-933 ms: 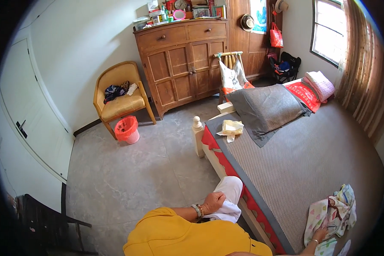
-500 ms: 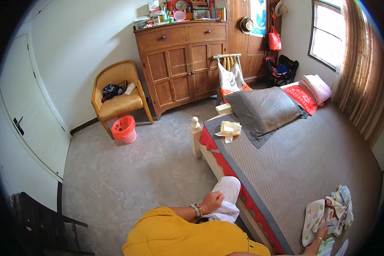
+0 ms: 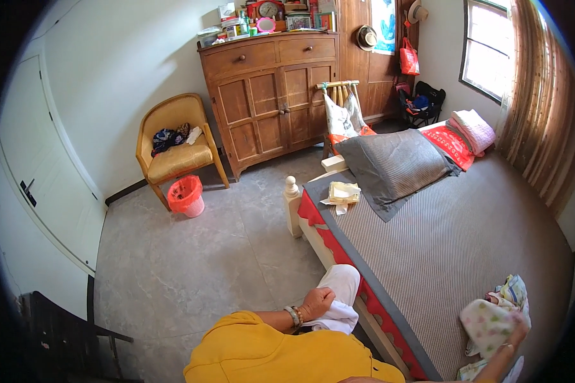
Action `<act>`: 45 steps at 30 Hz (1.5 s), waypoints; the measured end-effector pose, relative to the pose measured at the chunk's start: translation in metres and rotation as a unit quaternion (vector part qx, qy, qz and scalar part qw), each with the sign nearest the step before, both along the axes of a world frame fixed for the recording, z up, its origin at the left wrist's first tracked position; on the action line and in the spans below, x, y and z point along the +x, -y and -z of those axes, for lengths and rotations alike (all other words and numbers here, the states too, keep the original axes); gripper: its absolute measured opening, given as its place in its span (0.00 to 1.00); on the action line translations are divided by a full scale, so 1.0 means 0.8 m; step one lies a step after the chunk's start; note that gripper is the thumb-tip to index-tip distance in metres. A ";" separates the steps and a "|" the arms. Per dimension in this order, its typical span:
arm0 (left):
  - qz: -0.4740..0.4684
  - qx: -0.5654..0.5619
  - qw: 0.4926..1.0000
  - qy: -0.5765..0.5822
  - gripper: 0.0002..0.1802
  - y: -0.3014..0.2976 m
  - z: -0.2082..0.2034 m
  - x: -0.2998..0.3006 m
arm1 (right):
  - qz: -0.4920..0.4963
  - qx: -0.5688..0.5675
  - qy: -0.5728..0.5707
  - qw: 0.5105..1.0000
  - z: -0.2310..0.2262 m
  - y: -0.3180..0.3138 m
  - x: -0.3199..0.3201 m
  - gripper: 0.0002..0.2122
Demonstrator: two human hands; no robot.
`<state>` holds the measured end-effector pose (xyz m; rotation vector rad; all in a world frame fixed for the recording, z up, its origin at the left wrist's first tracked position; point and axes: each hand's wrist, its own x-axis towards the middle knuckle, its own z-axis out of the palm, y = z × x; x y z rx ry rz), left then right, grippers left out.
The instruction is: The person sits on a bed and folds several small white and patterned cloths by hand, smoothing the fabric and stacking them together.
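Right hand (image 3: pixel 516 327), grip pinching patterned cloth (image 3: pixel 489 322) at the bed's (image 3: pixel 441 255) near right corner; left hand (image 3: pixel 316 301), fingers curled shut, resting on white-trousered knee (image 3: pixel 340 297) beside the bed edge; grey pillow (image 3: pixel 393 166) well apart.

A bedroom in a lived-in home.
A wide bed with a grey striped cover and red scalloped trim (image 3: pixel 453 255) carries a grey pillow (image 3: pixel 393 166) and folded pink bedding (image 3: pixel 474 129). Against the wall stands a brown wooden cupboard (image 3: pixel 271 102) topped with household clutter, beside it a yellow cushioned armchair (image 3: pixel 176 150) and a small red waste basket (image 3: pixel 186 195). Brown curtains (image 3: pixel 543 108) hang by the window.
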<state>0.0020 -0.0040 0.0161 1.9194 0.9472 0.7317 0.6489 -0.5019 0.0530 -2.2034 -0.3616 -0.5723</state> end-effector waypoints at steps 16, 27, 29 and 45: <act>-0.007 -0.004 1.000 -0.004 0.16 0.001 0.006 0.000 | -0.129 -0.053 0.135 0.981 -0.198 -0.133 -0.151 0.18; -0.005 -0.007 1.000 -0.007 0.16 -0.002 -0.002 0.003 | -0.052 -0.488 -0.104 0.865 -0.067 -0.045 -0.104 0.15; 0.005 -0.013 1.000 -0.013 0.16 -0.003 -0.003 0.003 | -0.034 -0.514 -0.130 0.847 -0.035 -0.037 -0.097 0.15; -0.015 -0.015 1.000 -0.016 0.16 -0.004 0.003 0.009 | 0.172 -0.368 -0.148 0.902 0.146 -0.029 -0.081 0.13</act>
